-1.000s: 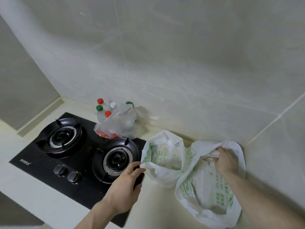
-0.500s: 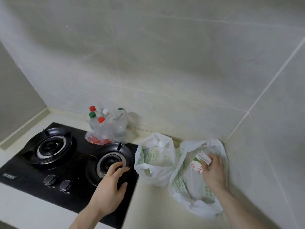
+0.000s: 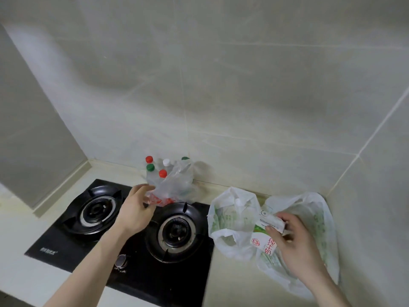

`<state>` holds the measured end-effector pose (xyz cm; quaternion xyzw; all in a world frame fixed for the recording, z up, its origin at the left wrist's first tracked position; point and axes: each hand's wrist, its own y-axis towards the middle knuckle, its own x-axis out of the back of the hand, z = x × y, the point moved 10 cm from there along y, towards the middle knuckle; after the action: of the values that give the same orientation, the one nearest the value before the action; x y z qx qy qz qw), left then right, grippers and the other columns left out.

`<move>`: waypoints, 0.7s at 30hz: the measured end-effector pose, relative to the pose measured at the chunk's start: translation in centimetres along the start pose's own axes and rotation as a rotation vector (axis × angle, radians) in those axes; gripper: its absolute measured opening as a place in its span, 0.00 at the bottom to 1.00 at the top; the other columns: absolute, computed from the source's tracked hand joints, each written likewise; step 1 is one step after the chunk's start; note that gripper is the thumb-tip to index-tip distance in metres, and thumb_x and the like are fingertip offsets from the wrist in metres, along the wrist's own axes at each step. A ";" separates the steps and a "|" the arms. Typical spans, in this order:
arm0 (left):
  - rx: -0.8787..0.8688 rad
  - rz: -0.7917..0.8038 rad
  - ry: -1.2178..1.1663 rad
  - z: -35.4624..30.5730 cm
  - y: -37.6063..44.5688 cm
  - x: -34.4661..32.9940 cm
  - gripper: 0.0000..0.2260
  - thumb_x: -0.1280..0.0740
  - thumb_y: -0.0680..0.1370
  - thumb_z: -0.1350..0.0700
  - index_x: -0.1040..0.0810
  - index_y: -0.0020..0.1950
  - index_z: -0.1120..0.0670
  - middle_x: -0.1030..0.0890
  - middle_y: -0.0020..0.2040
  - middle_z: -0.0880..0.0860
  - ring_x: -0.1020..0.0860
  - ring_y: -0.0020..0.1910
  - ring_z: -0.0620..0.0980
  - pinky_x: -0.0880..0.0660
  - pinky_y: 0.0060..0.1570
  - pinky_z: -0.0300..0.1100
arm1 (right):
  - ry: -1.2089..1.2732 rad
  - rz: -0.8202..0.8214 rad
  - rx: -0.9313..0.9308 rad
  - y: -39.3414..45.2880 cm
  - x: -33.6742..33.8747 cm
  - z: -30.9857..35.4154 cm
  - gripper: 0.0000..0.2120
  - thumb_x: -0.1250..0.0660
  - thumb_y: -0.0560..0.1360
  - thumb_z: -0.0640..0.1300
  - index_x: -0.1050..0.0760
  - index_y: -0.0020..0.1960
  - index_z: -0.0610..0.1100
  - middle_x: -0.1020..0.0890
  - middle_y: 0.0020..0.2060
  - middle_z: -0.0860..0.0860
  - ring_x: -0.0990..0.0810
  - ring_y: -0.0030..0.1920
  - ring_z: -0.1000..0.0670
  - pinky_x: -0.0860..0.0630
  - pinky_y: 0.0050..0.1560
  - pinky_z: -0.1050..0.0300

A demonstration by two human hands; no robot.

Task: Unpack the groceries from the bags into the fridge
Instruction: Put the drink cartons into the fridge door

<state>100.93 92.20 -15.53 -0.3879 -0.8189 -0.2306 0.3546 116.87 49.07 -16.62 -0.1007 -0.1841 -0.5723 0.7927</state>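
The milk carton (image 3: 264, 237) sits half out of the right-hand white bag (image 3: 318, 220) in the counter's (image 3: 230, 284) far right corner, the right hand (image 3: 292, 242) curled round its folded top; a second white bag (image 3: 230, 220) slumps just beside it on the left. The left hand (image 3: 135, 209) hovers over the black gas hob (image 3: 137, 273) with fingers loosely spread, its fingertips at the clear bag of bottles (image 3: 174, 185) against the tiled wall (image 3: 221, 96); whether they touch it I cannot tell.

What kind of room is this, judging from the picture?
Most likely a home kitchen: a black two-burner gas stove set into a pale countertop, tiled walls, and grocery bags beside it.
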 end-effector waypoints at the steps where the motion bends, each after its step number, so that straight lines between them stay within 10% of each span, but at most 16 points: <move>1: 0.000 0.007 0.004 0.4 1.4 0.4 0.19 0.30 0.79 0.58 0.24 0.70 0.52 0.28 0.70 0.52 0.19 0.52 0.50 0.21 0.55 0.47 | 0.001 0.000 0.001 -0.2 -0.7 1.0 0.13 0.23 0.75 0.43 0.22 0.55 0.55 0.18 0.53 0.54 0.19 0.50 0.61 0.24 0.43 0.67; 6: 0.004 0.062 0.044 1.7 7.6 0.4 0.20 0.35 0.81 0.59 0.27 0.73 0.55 0.29 0.73 0.56 0.18 0.48 0.54 0.24 0.55 0.48 | 0.012 -0.006 -0.018 -0.5 -4.0 4.5 0.13 0.23 0.75 0.44 0.21 0.54 0.57 0.17 0.53 0.56 0.20 0.49 0.62 0.26 0.43 0.71; 12: -0.046 0.231 0.199 2.5 13.6 -2.5 0.22 0.36 0.82 0.48 0.28 0.74 0.56 0.28 0.74 0.57 0.26 0.69 0.59 0.29 0.68 0.53 | 0.000 -0.029 -0.050 -0.8 -7.0 7.3 0.13 0.23 0.74 0.45 0.20 0.55 0.57 0.14 0.47 0.60 0.18 0.46 0.60 0.24 0.43 0.67; 21: -0.048 0.395 0.535 3.3 17.5 -5.9 0.14 0.39 0.80 0.47 0.22 0.55 0.54 0.20 0.44 0.52 0.20 0.43 0.51 0.18 0.46 0.48 | -0.077 -0.099 -0.083 -2.3 -8.6 8.4 0.14 0.21 0.73 0.46 0.21 0.54 0.59 0.14 0.45 0.63 0.16 0.45 0.59 0.24 0.43 0.69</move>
<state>116.22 101.90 -20.37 -0.4729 -0.6000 -0.2703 0.5859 110.87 58.93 -12.58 -0.1461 -0.1955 -0.6136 0.7510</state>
